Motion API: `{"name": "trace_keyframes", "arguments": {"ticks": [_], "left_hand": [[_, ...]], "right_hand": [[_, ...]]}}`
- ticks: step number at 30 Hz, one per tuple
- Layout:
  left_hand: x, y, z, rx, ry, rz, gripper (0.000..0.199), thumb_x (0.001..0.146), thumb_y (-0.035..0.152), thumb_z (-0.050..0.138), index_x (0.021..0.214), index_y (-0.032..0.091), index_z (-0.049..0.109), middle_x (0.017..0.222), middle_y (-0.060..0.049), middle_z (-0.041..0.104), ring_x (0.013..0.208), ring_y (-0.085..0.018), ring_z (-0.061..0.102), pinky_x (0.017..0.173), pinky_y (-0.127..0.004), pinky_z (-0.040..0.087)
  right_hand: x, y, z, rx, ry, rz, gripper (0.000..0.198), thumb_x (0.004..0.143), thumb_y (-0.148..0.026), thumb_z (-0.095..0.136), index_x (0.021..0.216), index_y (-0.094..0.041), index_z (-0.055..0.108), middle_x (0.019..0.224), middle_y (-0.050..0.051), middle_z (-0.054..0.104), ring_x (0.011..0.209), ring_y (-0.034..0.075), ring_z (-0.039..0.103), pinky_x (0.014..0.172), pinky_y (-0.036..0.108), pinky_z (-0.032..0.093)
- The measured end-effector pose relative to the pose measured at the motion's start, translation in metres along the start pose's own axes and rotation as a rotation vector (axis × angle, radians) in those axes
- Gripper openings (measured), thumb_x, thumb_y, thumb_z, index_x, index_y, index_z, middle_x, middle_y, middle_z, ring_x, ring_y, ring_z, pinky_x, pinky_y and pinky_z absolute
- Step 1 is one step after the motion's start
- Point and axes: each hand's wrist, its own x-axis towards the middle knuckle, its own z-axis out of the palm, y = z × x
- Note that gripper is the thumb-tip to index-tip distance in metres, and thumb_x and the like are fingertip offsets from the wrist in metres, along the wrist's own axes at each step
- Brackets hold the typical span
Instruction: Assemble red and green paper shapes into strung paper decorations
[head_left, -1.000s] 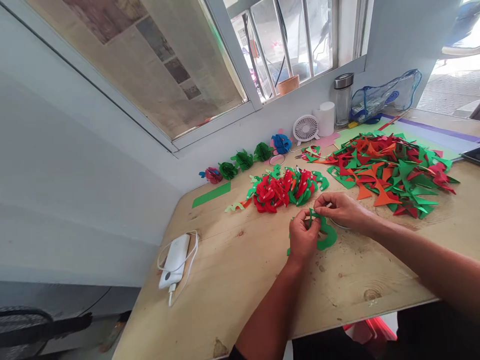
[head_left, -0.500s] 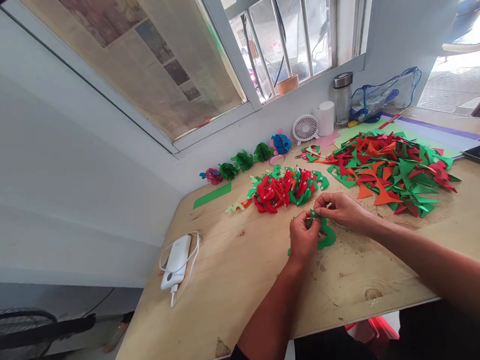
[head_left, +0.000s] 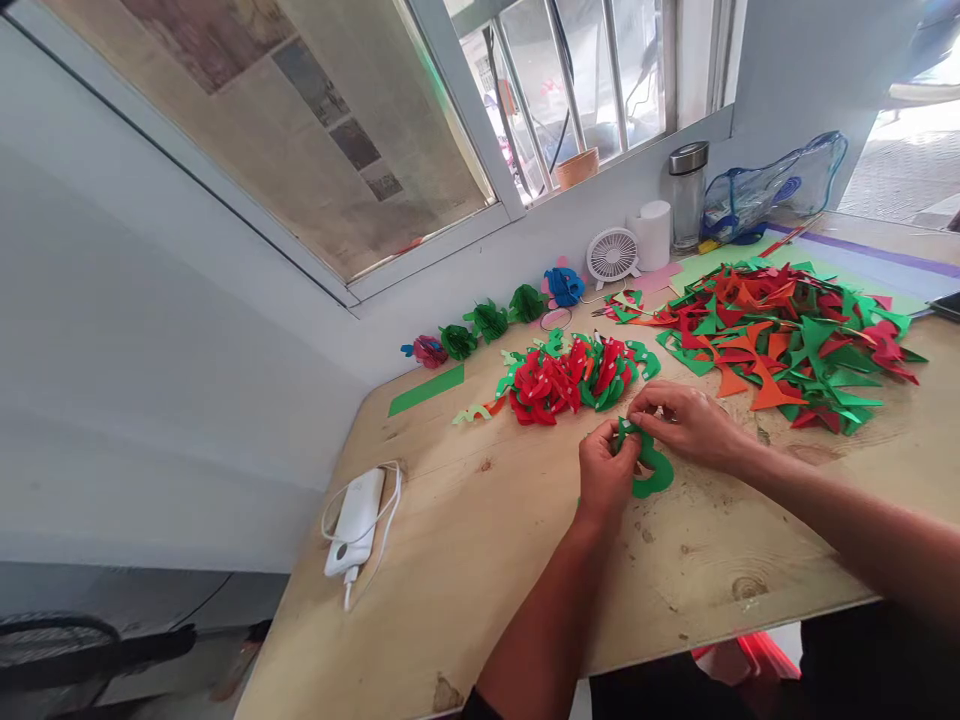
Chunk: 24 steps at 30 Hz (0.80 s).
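Between both hands is a green paper cutout point(head_left: 655, 474) with a curved, wavy outline and a small whitish patch near its top end. My left hand point(head_left: 606, 462) pinches that end from the left, its fingers closed. On the other side my right hand point(head_left: 679, 422) grips the same end between thumb and fingertips. Part of the cutout is hidden behind my left hand. Just beyond my hands lies a cluster of red and green paper shapes point(head_left: 551, 380), many with small white squares on them.
A heap of red, orange and green paper scraps point(head_left: 787, 340) covers the right of the wooden table point(head_left: 465, 560). A white power bank point(head_left: 355, 522) with a cable lies left. Along the wall stand folded paper figures point(head_left: 489, 320), a small fan point(head_left: 613, 256) and a glass bottle point(head_left: 687, 195).
Both hands stay at almost the same spot, with only small finger shifts. The whitish patch at the cutout's end shows more clearly now. The view has shifted very slightly.
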Motion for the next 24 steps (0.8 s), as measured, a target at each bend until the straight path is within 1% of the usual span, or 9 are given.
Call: {"name": "trace_keyframes", "arguments": {"ticks": [2,5,8,14,18,24], "left_hand": [[-0.0004,-0.0001,-0.0005,-0.019,0.004,0.006,0.029,0.067,0.041,0.066,0.069,0.014,0.056,0.051,0.005,0.048,0.040,-0.005,0.042,0.041,-0.018,0.034],[-0.0008,-0.0010,-0.0012,-0.038,0.013,0.002,0.026,0.068,0.038,0.066,0.069,0.014,0.056,0.051,0.005,0.047,0.041,-0.005,0.041,0.042,-0.018,0.032],[-0.0007,-0.0008,-0.0010,-0.048,0.019,-0.007,0.026,0.067,0.037,0.066,0.069,0.014,0.056,0.051,0.005,0.047,0.041,-0.005,0.040,0.041,-0.018,0.032],[-0.0012,0.0021,0.0002,-0.072,0.025,-0.010,0.029,0.065,0.040,0.067,0.069,0.013,0.057,0.054,0.004,0.048,0.043,-0.006,0.040,0.042,-0.019,0.035],[-0.0018,0.0026,0.0003,-0.069,0.023,0.004,0.029,0.066,0.040,0.068,0.070,0.012,0.059,0.055,0.004,0.048,0.044,-0.006,0.039,0.042,-0.019,0.034],[-0.0021,0.0037,0.0006,-0.084,0.016,0.023,0.028,0.066,0.039,0.069,0.071,0.012,0.062,0.055,0.004,0.048,0.045,-0.005,0.039,0.043,-0.018,0.032]], "right_hand": [[-0.0014,-0.0010,0.0007,-0.052,0.040,-0.096,0.014,0.081,-0.025,0.053,0.076,-0.019,0.064,0.076,0.003,0.063,0.073,0.016,0.055,0.065,0.028,0.040],[-0.0029,-0.0022,0.0008,-0.095,0.074,-0.212,0.015,0.084,-0.025,0.052,0.077,-0.019,0.064,0.077,0.005,0.064,0.075,0.017,0.056,0.068,0.028,0.041],[-0.0035,-0.0030,0.0003,-0.113,0.085,-0.249,0.016,0.085,-0.025,0.050,0.077,-0.019,0.063,0.077,0.005,0.064,0.075,0.017,0.056,0.067,0.028,0.041],[-0.0039,-0.0044,0.0007,-0.087,0.079,-0.179,0.010,0.082,-0.021,0.051,0.078,-0.018,0.061,0.076,0.004,0.062,0.072,0.015,0.055,0.064,0.026,0.041],[-0.0041,-0.0041,0.0023,-0.055,0.075,-0.127,0.008,0.080,-0.021,0.053,0.076,-0.019,0.059,0.075,0.003,0.061,0.071,0.014,0.054,0.063,0.026,0.040],[-0.0036,-0.0059,0.0025,-0.044,0.071,-0.085,0.008,0.080,-0.022,0.052,0.074,-0.019,0.057,0.071,0.001,0.060,0.061,0.012,0.050,0.058,0.025,0.038]]}}
